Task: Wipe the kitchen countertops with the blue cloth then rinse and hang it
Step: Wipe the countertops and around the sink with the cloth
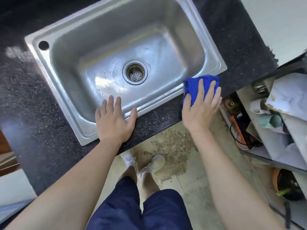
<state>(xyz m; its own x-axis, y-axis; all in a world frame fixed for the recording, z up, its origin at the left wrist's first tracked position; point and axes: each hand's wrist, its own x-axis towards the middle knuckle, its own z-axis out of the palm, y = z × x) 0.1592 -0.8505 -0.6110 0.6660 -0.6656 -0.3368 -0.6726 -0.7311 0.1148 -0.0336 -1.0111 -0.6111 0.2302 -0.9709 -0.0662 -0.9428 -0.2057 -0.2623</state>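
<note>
The dark speckled stone tabletop (33, 105) has a steel sink (63, 90) set into it. A bunched blue cloth (192, 85) lies on its front strip, just beside the sink's near right corner, under the flat right hand (201, 107). The left hand (114, 118) rests flat on the front edge, with its fingers over the sink rim.

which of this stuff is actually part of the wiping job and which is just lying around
In the job: blue cloth, right hand pressing it at the countertop edge, sink for rinsing.
Lying about: crumpled papers, orange tool, dark bowl, all right of the counter.
</note>
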